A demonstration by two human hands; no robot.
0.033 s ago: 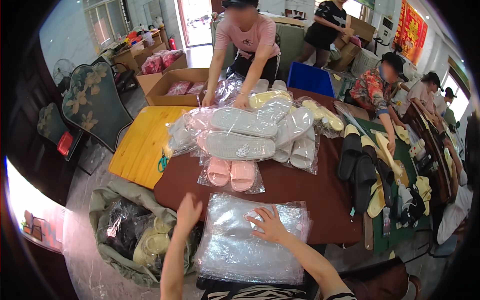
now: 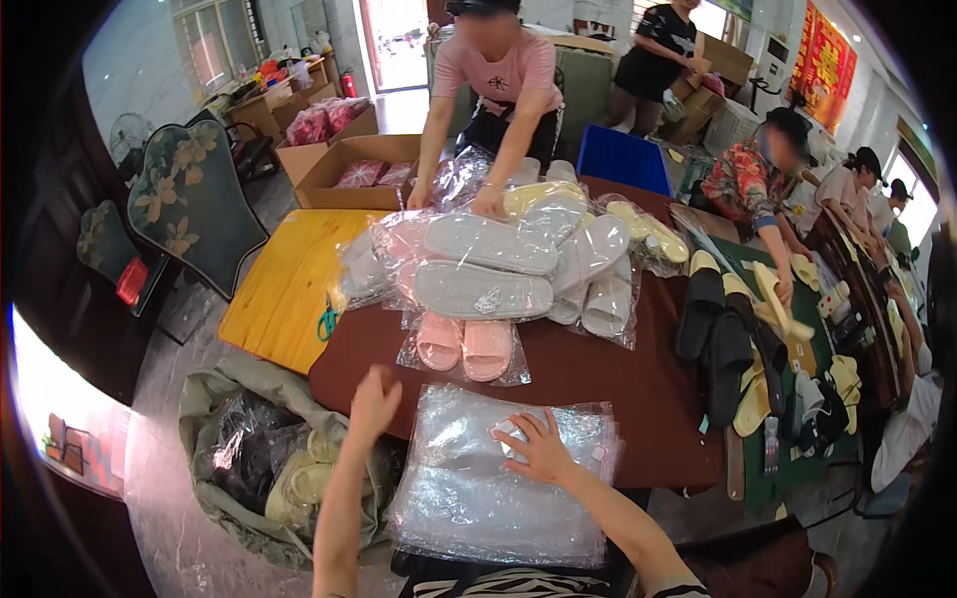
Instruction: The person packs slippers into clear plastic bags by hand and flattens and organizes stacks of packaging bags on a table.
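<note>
My right hand (image 2: 541, 451) lies flat with spread fingers on a stack of clear plastic bags (image 2: 469, 498) at the front edge of the brown-covered table. A small white label shows by its fingertips. Left of the stack, my left hand (image 2: 374, 404) is raised with its fingers curled in; no object shows in it. Beyond the bags lie bagged pink slippers (image 2: 486, 349), and behind them a pile of bagged grey slippers (image 2: 483, 289). A co-worker's two hands reach into the far side of that pile.
An olive sack (image 2: 214, 488) of bagged slippers stands at my left. Teal scissors (image 2: 327, 321) lie by a yellow wooden table (image 2: 264, 289). Black slippers (image 2: 726, 369) and yellow ones lie at the right, where another person reaches in. Behind are a blue bin (image 2: 625, 159) and a cardboard box (image 2: 339, 194).
My left hand has risen slightly, while my right hand stays on the bags. At the right, the co-worker's hand has shifted a little with a yellow slipper.
</note>
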